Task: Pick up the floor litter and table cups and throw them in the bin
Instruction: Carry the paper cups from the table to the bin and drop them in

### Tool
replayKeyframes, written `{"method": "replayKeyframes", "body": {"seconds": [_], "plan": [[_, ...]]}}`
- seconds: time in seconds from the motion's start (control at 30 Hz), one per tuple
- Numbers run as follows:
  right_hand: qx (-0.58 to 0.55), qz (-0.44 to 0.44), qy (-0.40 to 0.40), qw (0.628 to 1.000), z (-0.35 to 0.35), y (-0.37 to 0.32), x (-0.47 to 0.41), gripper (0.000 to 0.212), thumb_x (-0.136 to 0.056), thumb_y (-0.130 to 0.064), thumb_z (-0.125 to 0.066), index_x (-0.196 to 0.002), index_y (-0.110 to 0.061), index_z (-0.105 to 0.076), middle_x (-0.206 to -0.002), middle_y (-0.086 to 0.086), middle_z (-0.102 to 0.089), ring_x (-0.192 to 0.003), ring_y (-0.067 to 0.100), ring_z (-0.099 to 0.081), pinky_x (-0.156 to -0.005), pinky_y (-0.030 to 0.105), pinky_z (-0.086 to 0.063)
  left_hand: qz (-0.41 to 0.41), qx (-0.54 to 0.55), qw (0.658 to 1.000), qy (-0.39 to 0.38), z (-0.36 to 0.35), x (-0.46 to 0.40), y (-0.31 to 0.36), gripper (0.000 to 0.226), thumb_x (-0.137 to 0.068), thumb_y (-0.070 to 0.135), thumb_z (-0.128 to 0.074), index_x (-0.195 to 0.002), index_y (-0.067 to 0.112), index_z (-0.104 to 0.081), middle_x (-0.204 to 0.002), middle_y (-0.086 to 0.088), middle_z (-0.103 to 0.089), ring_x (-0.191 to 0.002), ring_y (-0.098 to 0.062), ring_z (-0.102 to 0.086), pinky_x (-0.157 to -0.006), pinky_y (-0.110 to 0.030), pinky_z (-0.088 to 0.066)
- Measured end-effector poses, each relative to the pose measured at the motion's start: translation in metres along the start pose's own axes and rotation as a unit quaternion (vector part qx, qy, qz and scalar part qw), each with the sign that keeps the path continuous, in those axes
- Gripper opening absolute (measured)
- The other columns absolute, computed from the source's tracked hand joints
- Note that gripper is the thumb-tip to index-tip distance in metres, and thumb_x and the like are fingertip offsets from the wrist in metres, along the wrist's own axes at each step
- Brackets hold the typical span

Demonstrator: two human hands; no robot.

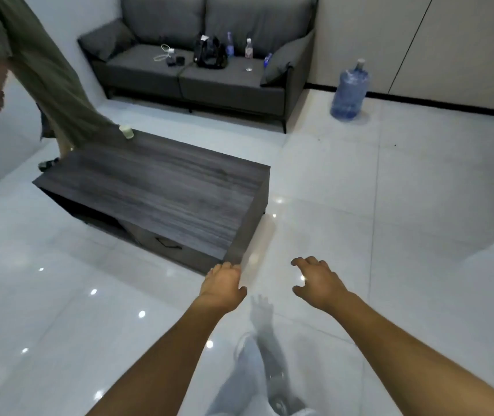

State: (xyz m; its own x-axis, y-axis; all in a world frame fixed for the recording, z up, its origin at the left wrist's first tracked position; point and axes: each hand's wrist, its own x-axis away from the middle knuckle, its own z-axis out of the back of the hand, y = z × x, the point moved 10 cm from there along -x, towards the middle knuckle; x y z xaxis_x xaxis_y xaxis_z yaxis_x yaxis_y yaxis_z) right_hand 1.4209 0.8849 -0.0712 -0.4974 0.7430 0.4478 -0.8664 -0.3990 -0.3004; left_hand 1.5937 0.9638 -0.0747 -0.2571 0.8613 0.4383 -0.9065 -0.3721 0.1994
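A small pale cup (126, 131) stands at the far left corner of the dark wooden coffee table (161, 187). My left hand (221, 285) hovers over the glossy white floor just off the table's near right corner, fingers loosely curled and holding nothing. To its right my right hand (317, 280) is held out with fingers spread and slightly bent, also holding nothing. No floor litter and no bin show in the head view.
Another person (38, 70) in olive clothing stands at the far left beside the table. A grey sofa (203, 70) with bottles, cables and a black bag lines the back wall. A large blue water jug (349, 91) stands on the floor at the back right.
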Motion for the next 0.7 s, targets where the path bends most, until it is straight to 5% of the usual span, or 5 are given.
{"method": "replayKeyframes", "body": {"seconds": [0.27,0.7], "plan": [[0.002,-0.006,0.014,1.0,0.099,0.019,-0.174,0.059,-0.091,-0.028,-0.057,-0.144,-0.024,-0.032,-0.142,0.004,-0.04,-0.127,0.027,-0.038,-0.098,0.039,-0.042,-0.003,0.002,1.0,-0.007,0.078,-0.188,0.01,0.038,-0.091,0.035,-0.054,-0.121,0.012,-0.052,-0.127,-0.012,-0.051,-0.121,-0.03,-0.045,-0.101,-0.038,-0.037],[-0.028,-0.053,0.01,0.998,0.25,0.117,-0.406,0.059,-0.09,-0.029,-0.059,-0.144,-0.024,-0.033,-0.142,0.005,-0.039,-0.127,0.026,-0.038,-0.098,0.038,-0.044,-0.038,0.015,0.999,-0.01,0.2,-0.463,0.085,0.043,-0.092,0.033,-0.053,-0.129,0.012,-0.05,-0.132,-0.01,-0.049,-0.124,-0.028,-0.043,-0.104,-0.036,-0.034]]}}
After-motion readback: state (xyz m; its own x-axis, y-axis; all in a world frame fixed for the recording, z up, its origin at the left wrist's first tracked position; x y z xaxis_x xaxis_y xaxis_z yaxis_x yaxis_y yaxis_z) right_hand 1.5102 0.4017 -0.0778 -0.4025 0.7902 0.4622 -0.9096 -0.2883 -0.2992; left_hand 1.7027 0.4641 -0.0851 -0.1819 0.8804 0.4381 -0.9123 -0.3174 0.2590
